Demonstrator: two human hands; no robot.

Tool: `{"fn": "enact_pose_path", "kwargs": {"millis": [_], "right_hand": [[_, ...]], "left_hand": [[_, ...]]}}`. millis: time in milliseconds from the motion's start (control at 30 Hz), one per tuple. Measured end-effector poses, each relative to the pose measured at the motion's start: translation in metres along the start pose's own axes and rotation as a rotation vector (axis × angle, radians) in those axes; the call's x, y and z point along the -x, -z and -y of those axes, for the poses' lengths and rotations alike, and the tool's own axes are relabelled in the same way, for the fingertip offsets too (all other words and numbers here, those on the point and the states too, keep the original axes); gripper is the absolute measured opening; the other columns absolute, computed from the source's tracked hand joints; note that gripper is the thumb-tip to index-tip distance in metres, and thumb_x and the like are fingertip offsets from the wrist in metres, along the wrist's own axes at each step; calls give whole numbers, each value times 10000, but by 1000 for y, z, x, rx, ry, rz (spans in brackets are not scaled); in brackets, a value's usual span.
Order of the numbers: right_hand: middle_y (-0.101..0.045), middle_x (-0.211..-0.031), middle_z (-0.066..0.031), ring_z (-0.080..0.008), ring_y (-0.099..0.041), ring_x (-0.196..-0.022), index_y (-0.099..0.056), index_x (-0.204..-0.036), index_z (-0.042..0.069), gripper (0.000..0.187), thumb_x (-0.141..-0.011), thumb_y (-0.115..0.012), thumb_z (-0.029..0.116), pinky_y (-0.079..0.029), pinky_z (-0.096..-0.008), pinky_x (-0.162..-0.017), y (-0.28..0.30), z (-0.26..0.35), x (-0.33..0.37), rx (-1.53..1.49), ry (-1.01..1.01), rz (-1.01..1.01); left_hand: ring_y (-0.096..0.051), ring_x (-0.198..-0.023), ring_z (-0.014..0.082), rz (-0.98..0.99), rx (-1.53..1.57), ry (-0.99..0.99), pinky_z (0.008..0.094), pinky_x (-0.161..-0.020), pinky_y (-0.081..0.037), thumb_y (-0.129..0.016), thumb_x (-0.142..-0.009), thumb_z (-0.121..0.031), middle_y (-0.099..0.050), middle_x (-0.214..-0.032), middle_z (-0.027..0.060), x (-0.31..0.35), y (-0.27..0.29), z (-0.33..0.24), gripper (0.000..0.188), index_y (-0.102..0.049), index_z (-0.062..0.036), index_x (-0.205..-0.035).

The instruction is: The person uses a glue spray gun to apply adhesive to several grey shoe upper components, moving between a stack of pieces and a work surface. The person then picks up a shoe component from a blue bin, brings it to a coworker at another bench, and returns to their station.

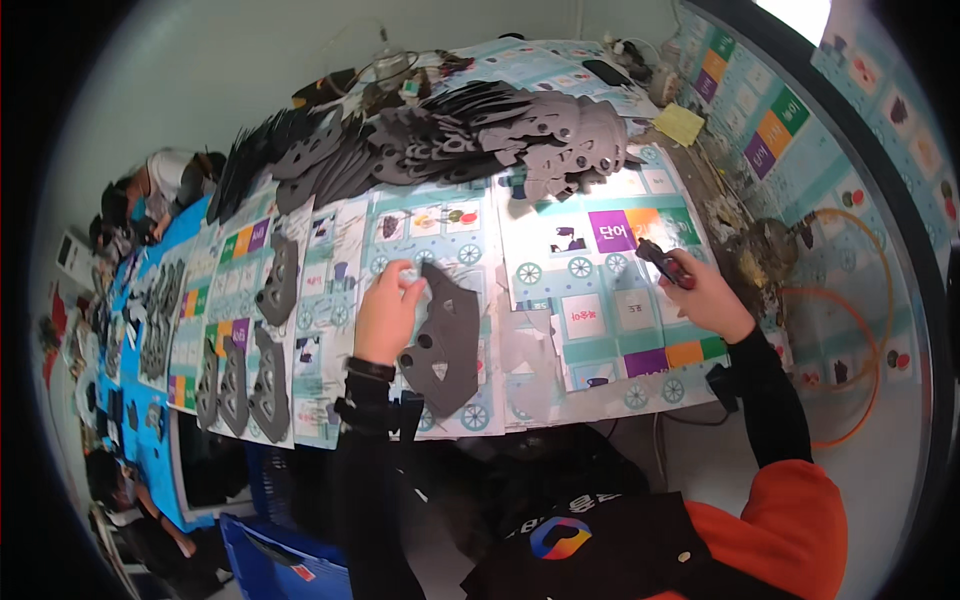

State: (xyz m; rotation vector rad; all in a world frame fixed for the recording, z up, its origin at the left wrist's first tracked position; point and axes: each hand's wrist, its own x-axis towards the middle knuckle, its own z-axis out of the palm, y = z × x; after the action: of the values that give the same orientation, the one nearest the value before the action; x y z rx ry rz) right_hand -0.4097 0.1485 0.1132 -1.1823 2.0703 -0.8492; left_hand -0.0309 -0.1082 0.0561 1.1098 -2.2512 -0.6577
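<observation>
On the table before me lies a dark grey flat cut-out piece with round holes and a pointed upper end. My left hand is beside its left edge, thumb and forefinger curled toward each other near the pointed end. Whatever may be between those fingertips is too small to make out. A small hand tool with a black head and red-and-black handles, resembling nippers, is gripped in my right hand. That hand is above the printed sheets at the right, apart from the grey piece.
A long heap of similar grey pieces spans the table's back. Several single pieces lie at left. Orange hose curves at right. A blue basket stands below the front edge. Other people are at a blue table, far left.
</observation>
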Motion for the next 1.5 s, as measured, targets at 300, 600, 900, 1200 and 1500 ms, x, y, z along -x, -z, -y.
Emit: {"fn": "enact_pose_path", "kwargs": {"millis": [300, 600, 900, 1200, 1500], "right_hand": [[-713, -1003, -83, -134, -670, -854, -572, -1269, -28, 400, -872, -590, 11, -566, -255, -606, -26, 99, -14, -325, 7, 530], [-692, -1016, -58, -113, -647, -862, -541, -1280, 2, 378, -909, -602, 42, -561, -251, -603, -97, 148, -8, -273, 30, 930], [-679, -990, -39, -90, -617, -721, -534, -1323, 5, 444, -881, -573, 11, -534, -238, -598, -102, 153, 0, -151, -112, 876], [-672, -972, -23, -77, -591, -647, -535, -1330, -4, 469, -861, -555, -13, -519, -226, -579, -105, 148, -1, -115, -22, 721], [-675, -978, -36, -73, -591, -682, -544, -1332, -14, 475, -858, -574, -12, -517, -232, -579, -97, 142, -7, -122, -23, 728]], "left_hand": [[-530, -1131, 413, -149, -218, 241, 481, -952, -440, -857, -776, -221, -539, -1165, 198, 125, -11, -32, 588, -568, 35, -1220], [-525, -1125, 413, -93, 32, 250, 471, -959, -448, -889, -690, -94, -517, -1148, 182, 106, -6, -5, 568, -540, -20, -1133], [-594, -1013, 409, -30, 364, 265, 478, -833, -480, -813, -784, -79, -599, -1098, 185, 106, -2, -10, 422, -578, -31, -1132], [-564, -1039, 307, -245, -315, 16, 444, -874, -448, -706, -858, -70, -589, -1104, 102, 106, -6, -33, 384, -638, -78, -1236], [-545, -957, 246, 30, -347, -158, 363, -792, -446, -608, -855, -31, -534, -1003, 77, 88, -34, -31, 439, -653, -86, -1289]]}}
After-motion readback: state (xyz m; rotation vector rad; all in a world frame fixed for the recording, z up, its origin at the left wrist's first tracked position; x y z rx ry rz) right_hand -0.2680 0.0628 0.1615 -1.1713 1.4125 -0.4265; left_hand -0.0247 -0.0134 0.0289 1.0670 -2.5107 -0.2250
